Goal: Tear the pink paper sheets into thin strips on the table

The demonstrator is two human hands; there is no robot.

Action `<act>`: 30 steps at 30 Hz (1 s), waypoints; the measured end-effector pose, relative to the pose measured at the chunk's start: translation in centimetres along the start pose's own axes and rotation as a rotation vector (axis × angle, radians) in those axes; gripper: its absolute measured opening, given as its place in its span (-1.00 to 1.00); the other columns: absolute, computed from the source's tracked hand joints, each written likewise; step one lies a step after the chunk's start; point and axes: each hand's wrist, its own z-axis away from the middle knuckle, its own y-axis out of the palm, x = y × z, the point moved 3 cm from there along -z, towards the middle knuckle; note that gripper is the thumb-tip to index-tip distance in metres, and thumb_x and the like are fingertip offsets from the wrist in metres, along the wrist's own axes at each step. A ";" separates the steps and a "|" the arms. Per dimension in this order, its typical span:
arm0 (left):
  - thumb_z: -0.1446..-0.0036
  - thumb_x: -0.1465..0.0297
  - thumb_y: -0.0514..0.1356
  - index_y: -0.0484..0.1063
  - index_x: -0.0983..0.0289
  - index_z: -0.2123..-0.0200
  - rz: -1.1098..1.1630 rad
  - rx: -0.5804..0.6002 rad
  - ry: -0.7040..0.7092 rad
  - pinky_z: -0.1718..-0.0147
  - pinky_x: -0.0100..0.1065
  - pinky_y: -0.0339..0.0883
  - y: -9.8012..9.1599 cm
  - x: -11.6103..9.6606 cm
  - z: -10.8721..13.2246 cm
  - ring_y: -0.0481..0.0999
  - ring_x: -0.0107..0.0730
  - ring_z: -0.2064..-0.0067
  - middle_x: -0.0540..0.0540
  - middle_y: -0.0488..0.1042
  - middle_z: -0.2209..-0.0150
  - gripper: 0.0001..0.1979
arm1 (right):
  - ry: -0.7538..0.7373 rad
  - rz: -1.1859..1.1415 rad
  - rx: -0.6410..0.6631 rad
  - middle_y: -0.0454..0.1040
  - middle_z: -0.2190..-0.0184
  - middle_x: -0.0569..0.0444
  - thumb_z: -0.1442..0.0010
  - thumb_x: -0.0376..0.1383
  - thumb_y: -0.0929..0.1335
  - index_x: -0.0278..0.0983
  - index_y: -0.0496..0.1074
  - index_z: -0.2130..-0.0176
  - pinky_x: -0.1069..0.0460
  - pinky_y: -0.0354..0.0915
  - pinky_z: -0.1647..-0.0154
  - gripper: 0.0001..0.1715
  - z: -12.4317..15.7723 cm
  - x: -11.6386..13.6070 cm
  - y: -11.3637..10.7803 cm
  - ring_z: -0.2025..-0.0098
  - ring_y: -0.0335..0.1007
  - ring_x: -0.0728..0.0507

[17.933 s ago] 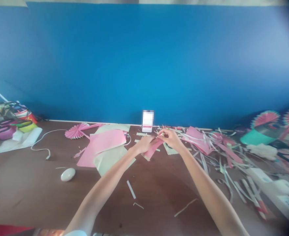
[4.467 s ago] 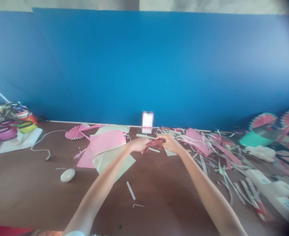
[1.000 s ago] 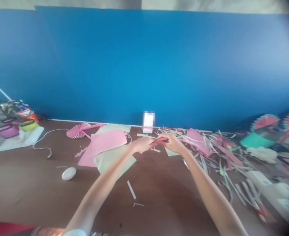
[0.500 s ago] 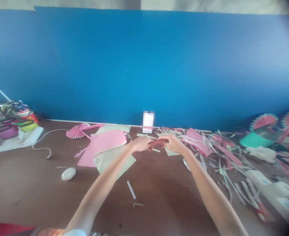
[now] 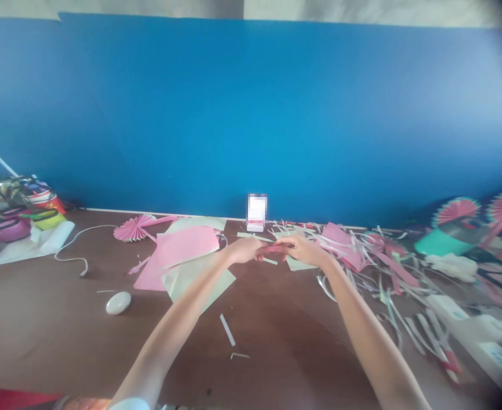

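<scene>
Pink paper (image 5: 271,249) in tight grip of left hand (image 5: 245,250) and right hand (image 5: 303,250)

No legible text anywhere. White card (image 5: 257,212) upright against blue wall (image 5: 251,114): face pixelated, red band low on it, nothing readable. White boxes (image 5: 492,348) at right table edge: blue marks, too blurred to read. Colourful containers (image 5: 29,200) far left: print blurred.

Bare left forearm (image 5: 178,324) and bare right forearm (image 5: 362,330) stretched forward and converging, left hand (image 5: 243,250) and right hand (image 5: 301,249) meeting fingertip to fingertip, fingers curled in a pinch, knuckles up
</scene>
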 end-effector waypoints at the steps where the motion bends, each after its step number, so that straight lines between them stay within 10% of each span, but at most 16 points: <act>1: -0.28 0.15 -0.10 0.38 0.15 0.02 -0.011 -0.001 0.001 0.26 -0.45 0.20 0.0 0.0 0.0 0.49 -0.37 0.25 0.03 0.53 0.26 -0.61 | 0.007 0.005 0.014 0.55 0.43 0.08 -0.22 -0.02 0.21 -0.17 0.46 0.12 -0.02 0.23 0.22 -0.59 0.0 0.0 0.0 0.31 0.42 -0.14; 18: -0.23 0.09 -0.08 0.37 0.10 0.04 -0.086 -0.009 -0.042 0.49 -0.46 0.14 -0.1 -1.5 0.6 0.46 -0.43 0.46 0.01 0.53 0.26 -0.60 | -0.025 0.061 -0.001 0.53 0.41 0.05 -0.08 -0.38 0.23 -0.22 0.47 0.29 0.00 0.29 0.33 -0.75 -0.2 -0.2 0.8 0.37 0.43 -0.13; 30: -0.16 0.14 0.02 0.51 0.16 0.36 -0.107 0.004 -0.103 0.37 -0.42 0.22 0.3 -0.6 0.0 0.49 -0.32 0.38 0.05 0.54 0.35 -0.67 | 0.019 0.098 0.020 0.53 0.46 0.05 -0.16 -0.24 0.23 -0.24 0.47 0.32 0.05 0.24 0.42 -0.75 -1.3 -1.0 2.2 0.46 0.40 -0.09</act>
